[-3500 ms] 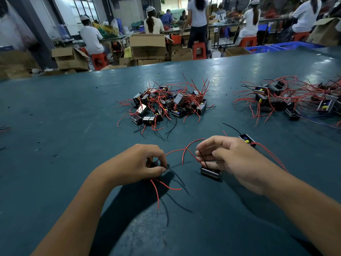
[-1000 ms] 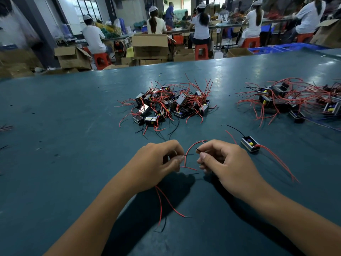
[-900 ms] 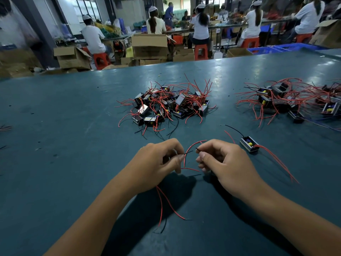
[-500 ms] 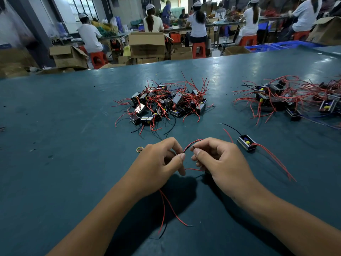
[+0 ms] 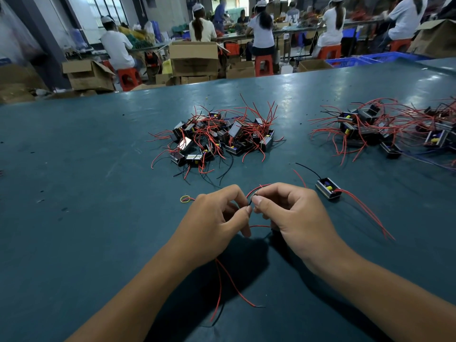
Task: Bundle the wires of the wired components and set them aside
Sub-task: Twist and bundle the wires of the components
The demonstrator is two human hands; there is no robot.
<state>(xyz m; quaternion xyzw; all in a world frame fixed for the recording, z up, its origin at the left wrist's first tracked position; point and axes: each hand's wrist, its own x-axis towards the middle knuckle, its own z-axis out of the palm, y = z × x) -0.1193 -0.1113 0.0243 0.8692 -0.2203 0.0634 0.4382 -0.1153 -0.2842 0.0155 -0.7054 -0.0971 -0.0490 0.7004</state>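
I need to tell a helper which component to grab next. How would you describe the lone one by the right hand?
On the teal table, right of the right hand, one small boxy component lies alone. Unlike the tangled piles behind, it is separate, red wires trailing toward the near right.

Dim, sharp wide-angle view: window light from far left, overhead glare on the table [image 5: 345, 87], edges bowed.
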